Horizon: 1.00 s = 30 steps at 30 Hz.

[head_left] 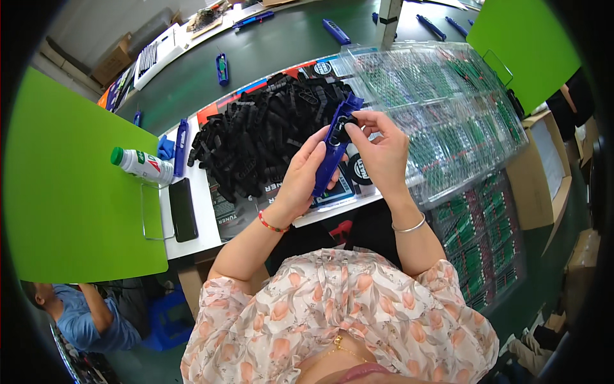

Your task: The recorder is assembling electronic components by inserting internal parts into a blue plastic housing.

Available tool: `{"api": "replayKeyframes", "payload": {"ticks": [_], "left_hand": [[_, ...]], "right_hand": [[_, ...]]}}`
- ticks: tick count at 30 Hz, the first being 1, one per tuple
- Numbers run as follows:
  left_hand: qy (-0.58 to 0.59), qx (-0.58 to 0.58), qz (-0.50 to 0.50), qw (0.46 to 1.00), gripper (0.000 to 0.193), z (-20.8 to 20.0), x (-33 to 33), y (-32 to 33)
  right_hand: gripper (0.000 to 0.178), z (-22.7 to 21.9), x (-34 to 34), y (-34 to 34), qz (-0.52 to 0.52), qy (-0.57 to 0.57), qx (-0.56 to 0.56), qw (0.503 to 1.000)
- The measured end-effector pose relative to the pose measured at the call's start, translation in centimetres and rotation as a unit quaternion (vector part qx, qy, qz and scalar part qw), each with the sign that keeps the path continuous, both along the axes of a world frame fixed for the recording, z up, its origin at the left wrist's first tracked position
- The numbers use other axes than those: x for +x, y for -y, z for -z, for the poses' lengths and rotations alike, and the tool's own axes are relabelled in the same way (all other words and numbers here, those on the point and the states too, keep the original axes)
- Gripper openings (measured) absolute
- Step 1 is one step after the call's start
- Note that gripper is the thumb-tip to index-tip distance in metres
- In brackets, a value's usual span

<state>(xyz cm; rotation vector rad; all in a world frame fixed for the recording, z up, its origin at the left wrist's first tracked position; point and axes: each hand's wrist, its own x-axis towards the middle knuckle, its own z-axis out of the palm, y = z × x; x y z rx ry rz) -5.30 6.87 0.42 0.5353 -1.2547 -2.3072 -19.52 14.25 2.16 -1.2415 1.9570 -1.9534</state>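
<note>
Just right of the middle of the frame, a blue casing (325, 173) slants up toward the right, clasped in the left hand (302, 171); the right hand (386, 151) pinches 1 small black part (340, 130) against its upper half, so both hands work close together. A black heap of parts (252, 131) fills the upper middle, clear trays (474, 177) the upper right; 1 white bottle (148, 165) and 1 phone (183, 210) sit at left

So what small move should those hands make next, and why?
Probably press the black piece gently toward the blue case: the right hand pinches it at the case, while the left hand supports the case from the other side.
</note>
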Motion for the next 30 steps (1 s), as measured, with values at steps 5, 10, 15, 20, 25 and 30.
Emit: {"api": "replayKeyframes", "payload": {"ticks": [5, 10, 15, 20, 25, 30], "left_hand": [[-0.009, -0.022, -0.035, 0.999, 0.047, 1.4, 0.1, -2.4], [0.006, -0.054, -0.051, 0.997, 0.047, 1.7, 0.3, -4.0], [0.033, -0.115, -0.08, 0.99, 0.047, 2.5, 0.5, -5.2], [0.05, -0.202, -0.095, 0.973, 0.047, 2.8, -0.7, -6.1], [0.01, -0.112, -0.065, 0.992, 0.048, 2.1, -1.2, -6.3], [-0.011, -0.038, -0.053, 0.998, 0.049, 1.8, -1.9, -5.7]], "right_hand": [[0.02, -0.1, 1.2, -1.8, -0.016, 0.056, 0.073, 0.996], [0.018, 1.8, 1.4, -2.0, 0.052, -0.14, 0.018, 0.989], [0.036, 1.6, 1.2, -2.7, 0.063, -0.136, 0.057, 0.987], [0.054, 1.1, 0.3, -3.4, 0.016, -0.012, 0.087, 0.996], [0.069, -1.2, -1.4, -4.8, -0.013, -0.033, 0.083, 0.996], [0.026, -1.3, -16.1, -6.7, 0.143, -0.18, 0.129, 0.965]]}}
